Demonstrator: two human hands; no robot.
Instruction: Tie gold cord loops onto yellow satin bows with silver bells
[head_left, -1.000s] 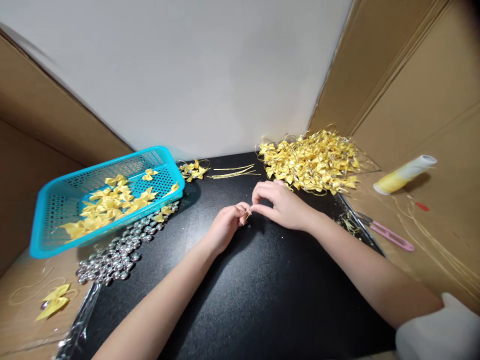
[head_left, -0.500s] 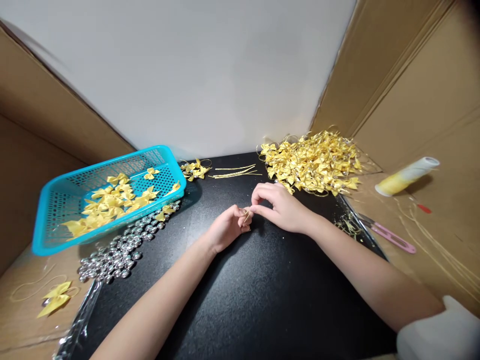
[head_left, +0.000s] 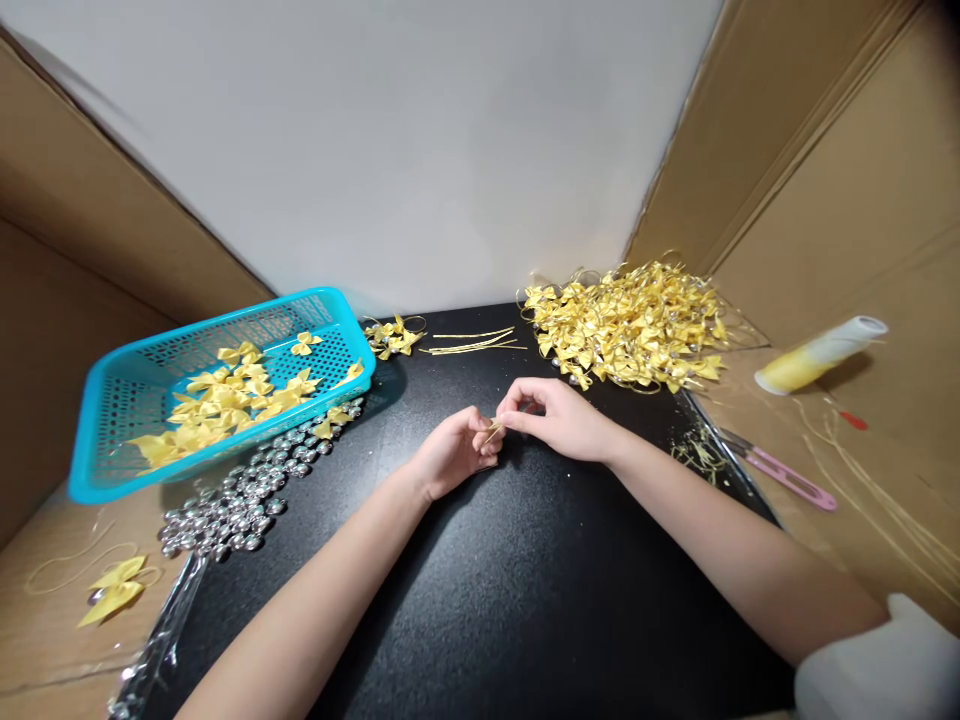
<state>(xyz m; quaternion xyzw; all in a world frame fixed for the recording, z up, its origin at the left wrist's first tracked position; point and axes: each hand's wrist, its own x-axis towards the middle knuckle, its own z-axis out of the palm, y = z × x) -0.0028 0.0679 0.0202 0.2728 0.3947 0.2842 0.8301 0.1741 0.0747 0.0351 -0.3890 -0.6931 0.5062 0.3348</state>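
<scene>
Over the middle of the black tabletop point(head_left: 480, 590), my left hand point(head_left: 455, 455) is closed, thumb and fingers pinching a short gold cord point(head_left: 493, 430). Fingertips of my right hand point(head_left: 555, 417) pinch the same cord from the right, touching the left fingertips. Most of the cord is hidden by the fingers. Beyond the hands lie several cut lengths of gold cord point(head_left: 472, 347). A big heap of yellow ribbon bows point(head_left: 630, 325) with cord loops and silver beads sits behind my right hand.
At the left stands a turquoise basket point(head_left: 97, 425) with loose yellow bows point(head_left: 217, 400); silver bells or beads point(head_left: 225, 515) lie before it. One finished-looking bow point(head_left: 116, 590) rests lower left. Right: pink-handled snips point(head_left: 791, 480), a cord spool point(head_left: 821, 355), cord scraps point(head_left: 697, 453). Cardboard walls point(head_left: 847, 180) flank the table.
My right hand has shifted slightly left and down, its fingers bunched closer around the cord at the left fingertips. My left hand stays nearly in place. The whole view has drifted slightly.
</scene>
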